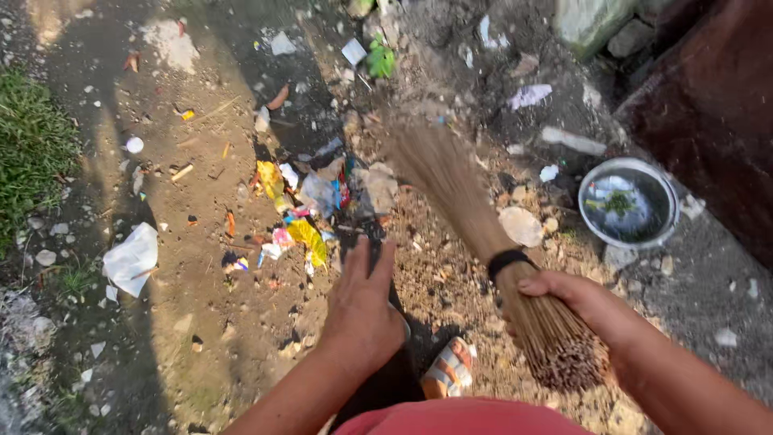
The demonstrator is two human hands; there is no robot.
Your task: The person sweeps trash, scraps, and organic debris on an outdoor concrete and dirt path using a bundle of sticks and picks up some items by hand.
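My right hand (592,310) grips a stick broom (475,217) near its cut end, just behind a black band. The brush end is blurred and fans out over the dirt toward the upper left. My left hand (362,310) reaches forward with its fingers stretched along a dark flat scoop (374,235), whose tip shows beyond my fingertips. Just ahead of that tip lies a pile of litter (306,213): yellow, pink and grey wrappers and scraps of paper.
A metal bowl (628,201) holding some waste sits on the ground at the right, beside a dark brown wall (708,105). A white crumpled paper (133,258) lies at the left, with grass (32,145) beyond it. My sandalled foot (449,369) is below. Stones and scraps dot the dirt.
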